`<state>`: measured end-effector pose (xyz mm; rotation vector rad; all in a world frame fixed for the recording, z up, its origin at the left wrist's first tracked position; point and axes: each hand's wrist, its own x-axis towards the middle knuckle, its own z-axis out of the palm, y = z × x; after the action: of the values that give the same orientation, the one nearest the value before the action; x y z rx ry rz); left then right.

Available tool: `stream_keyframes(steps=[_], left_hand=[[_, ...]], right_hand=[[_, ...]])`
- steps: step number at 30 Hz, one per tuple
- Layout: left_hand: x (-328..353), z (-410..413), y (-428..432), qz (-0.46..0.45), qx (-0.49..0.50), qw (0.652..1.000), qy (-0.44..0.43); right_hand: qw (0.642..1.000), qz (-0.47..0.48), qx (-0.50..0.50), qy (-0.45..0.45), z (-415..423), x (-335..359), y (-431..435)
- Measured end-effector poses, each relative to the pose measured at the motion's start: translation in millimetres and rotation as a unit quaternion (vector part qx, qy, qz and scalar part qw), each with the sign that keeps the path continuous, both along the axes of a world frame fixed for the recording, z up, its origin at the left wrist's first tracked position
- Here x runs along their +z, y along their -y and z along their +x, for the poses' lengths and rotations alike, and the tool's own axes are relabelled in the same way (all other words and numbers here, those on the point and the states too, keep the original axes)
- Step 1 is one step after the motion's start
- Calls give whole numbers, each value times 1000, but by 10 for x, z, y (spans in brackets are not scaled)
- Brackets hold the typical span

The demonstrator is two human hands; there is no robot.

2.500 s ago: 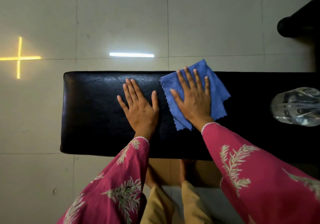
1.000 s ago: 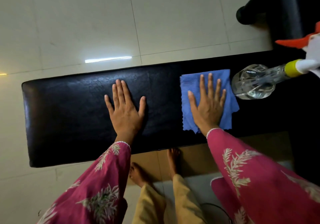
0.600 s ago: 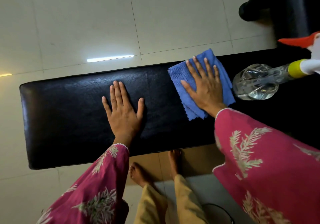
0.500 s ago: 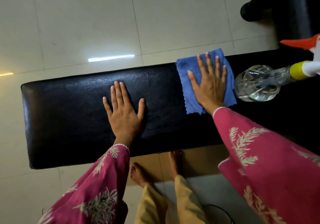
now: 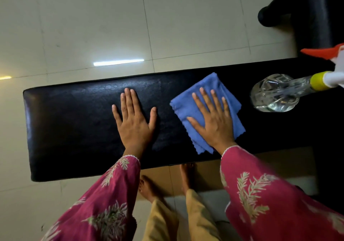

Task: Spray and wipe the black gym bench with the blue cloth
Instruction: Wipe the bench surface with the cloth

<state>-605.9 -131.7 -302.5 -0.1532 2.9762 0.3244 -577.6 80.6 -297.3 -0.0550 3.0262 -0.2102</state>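
Cloth (blue, scallop-edged) | right hand flat atop | bench glossy black

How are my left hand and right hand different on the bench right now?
The left hand lies directly on the bare black bench, while the right hand presses on the blue cloth. The left hand is near the middle of the bench, and the right hand is closer to the spray bottle. Both are palm down with straight fingers.
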Motion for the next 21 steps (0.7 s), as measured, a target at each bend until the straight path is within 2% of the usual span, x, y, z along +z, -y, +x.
stream_keyframes(steps=[4, 5, 6, 9, 10, 13, 14, 15, 18, 19, 21], left_hand=[[10, 5, -2, 2, -3, 1000, -1], [7, 3, -1, 3, -3, 1000, 0], [7, 5, 2, 3, -2, 1000, 1], [8, 3, 11, 5, -3, 1000, 1], [9, 4, 13, 6, -4, 1000, 0], [9, 6, 6, 9, -6, 1000, -2], [7, 5, 4, 8, -7, 1000, -2], [2, 4, 4, 8, -6, 1000, -3], [-7, 3, 9, 11, -3, 1000, -7], [-6, 5, 9, 11, -3, 1000, -8], [-9, 8, 3, 10, -5, 1000, -10]], right_hand=[[975, 24, -218, -13, 112, 13, 79], [974, 24, -225, -5, 125, 26, 187], [982, 24, -186, 5, 152, 31, 256], [999, 11, -25, 20, 218, 23, 61], [999, 9, -38, 13, 219, 20, -28], [975, 17, -221, -10, 245, 24, 47], [970, 19, -242, -8, 271, 32, 171], [975, 17, -222, -3, 307, 40, 294], [997, 12, -76, 8, 353, 18, 238], [998, 9, -65, 4, 310, 13, 149], [990, 8, -144, -10, 189, 1, 87]])
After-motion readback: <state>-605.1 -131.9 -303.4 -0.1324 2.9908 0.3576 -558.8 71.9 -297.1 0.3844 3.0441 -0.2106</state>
